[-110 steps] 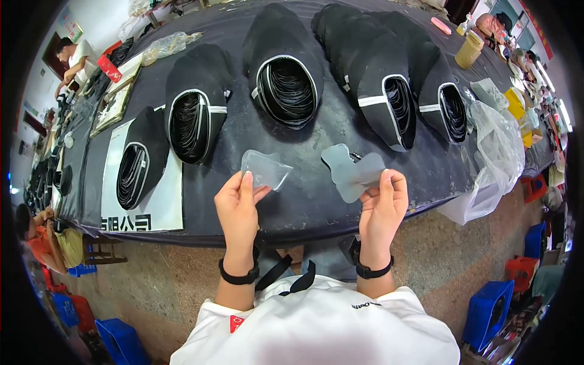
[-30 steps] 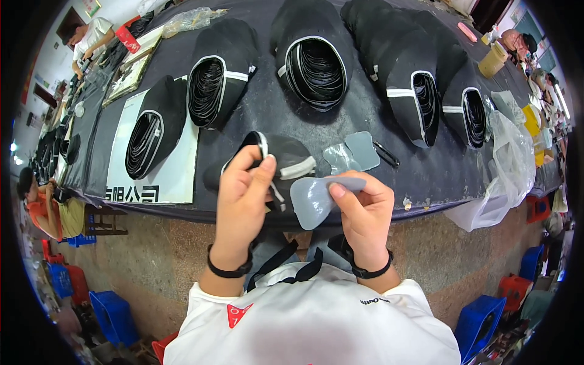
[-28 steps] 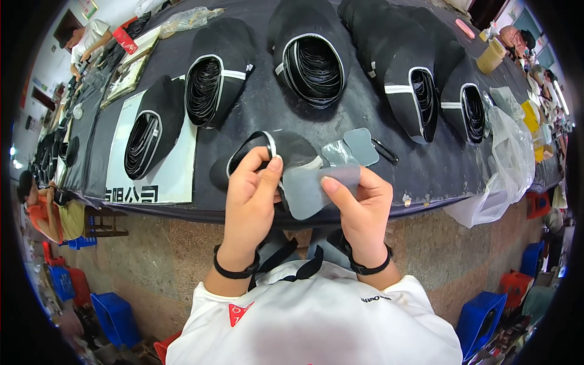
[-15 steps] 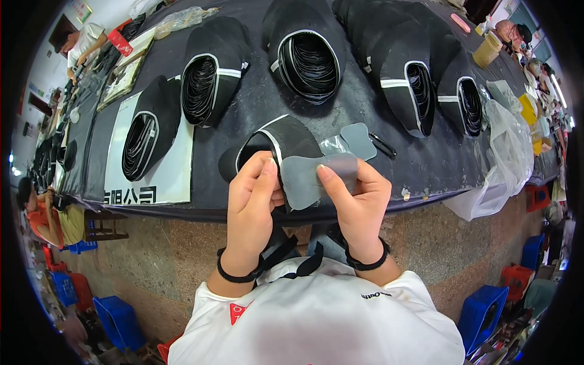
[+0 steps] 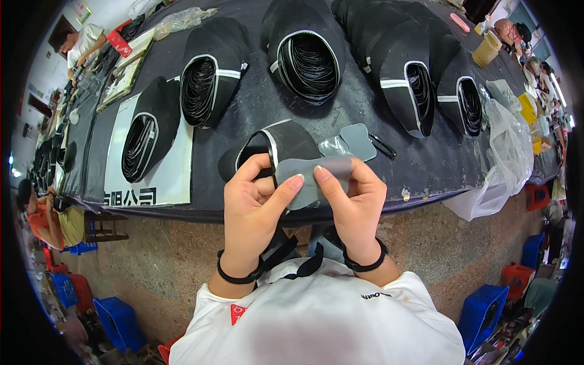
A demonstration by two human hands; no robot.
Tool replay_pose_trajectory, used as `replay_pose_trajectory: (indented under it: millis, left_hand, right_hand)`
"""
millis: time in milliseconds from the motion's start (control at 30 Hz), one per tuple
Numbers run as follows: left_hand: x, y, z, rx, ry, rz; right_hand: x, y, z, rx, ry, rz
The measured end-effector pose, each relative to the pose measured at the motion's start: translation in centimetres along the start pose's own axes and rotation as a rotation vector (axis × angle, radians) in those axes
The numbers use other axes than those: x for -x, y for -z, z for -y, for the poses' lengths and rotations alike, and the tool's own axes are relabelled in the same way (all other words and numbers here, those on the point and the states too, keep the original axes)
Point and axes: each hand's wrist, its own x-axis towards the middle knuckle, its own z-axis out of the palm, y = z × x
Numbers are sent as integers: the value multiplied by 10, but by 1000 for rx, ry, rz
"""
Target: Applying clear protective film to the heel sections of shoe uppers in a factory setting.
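A grey, rounded sheet piece (image 5: 298, 198) is pinched between the thumbs and fingers of both hands. My right hand (image 5: 356, 207) is closed on its right side. My left hand (image 5: 252, 204) presses its thumb onto the left part, while its index finger reaches to the white-edged opening of a black shoe upper (image 5: 298, 139). That upper lies on the table behind the sheet; whether the left fingers grip it cannot be made out. Further grey pieces (image 5: 359, 143) and a small clear plastic piece (image 5: 333, 146) lie to the right, beside a black pen-like tool (image 5: 382, 146).
Nested stacks of black uppers (image 5: 307, 67) stand across the dark table (image 5: 243, 143). A white board (image 5: 176, 176) lies at left under one stack. Clear plastic bags (image 5: 508, 155) hang over the right edge. Blue crates (image 5: 118, 322) stand on the floor; people sit at neighbouring places.
My left thumb has moved from beside the upper's white edge onto the grey sheet, close to my right thumb. Both hands have shifted slightly left.
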Motion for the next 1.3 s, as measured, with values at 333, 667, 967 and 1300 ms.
replay_pose_trajectory:
  millis: [333,667,967,1300]
  left_hand:
    - [-2,10,7,91,-79,-91]
    - [2,15,12,97,-105,-110]
    - [2,12,17,178,-107,31]
    - [5,21,24,-134,-131,27]
  right_hand:
    - [-13,12,-11,-217,-159,161]
    - [-9,4,-7,-334,-279,209]
    - [-1,6,-4,-357,-331,89]
    - [-3,-13,-12,-295,-275,107]
